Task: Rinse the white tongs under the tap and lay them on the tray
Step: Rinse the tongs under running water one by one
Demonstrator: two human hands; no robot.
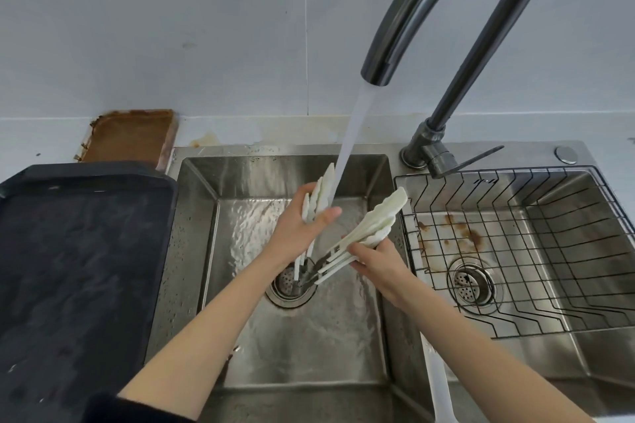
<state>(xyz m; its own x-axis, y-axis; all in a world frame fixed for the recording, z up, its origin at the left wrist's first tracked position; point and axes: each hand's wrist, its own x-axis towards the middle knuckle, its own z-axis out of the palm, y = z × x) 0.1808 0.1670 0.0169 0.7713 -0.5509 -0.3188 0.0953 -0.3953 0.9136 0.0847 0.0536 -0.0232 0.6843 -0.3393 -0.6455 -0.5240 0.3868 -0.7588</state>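
Note:
Several white tongs are spread open over the left sink basin (206, 251). My left hand (299, 233) grips one set of white tong arms (319, 196), and the water stream (350, 137) from the dark curved tap (412, 10) runs onto them. My right hand (378, 261) holds the other white tong arms (378, 220), which fan out to the right of the stream. Their hinged ends meet low above the drain (290, 288). The black tray (79, 268) lies on the counter left of the sink, with nothing on it.
A wire rack (515, 251) sits in the right basin, which has rust stains and its own drain (472, 283). A rusty brown tray (130, 137) leans against the wall behind the black tray. A white handle (441, 385) lies on the divider near the front edge.

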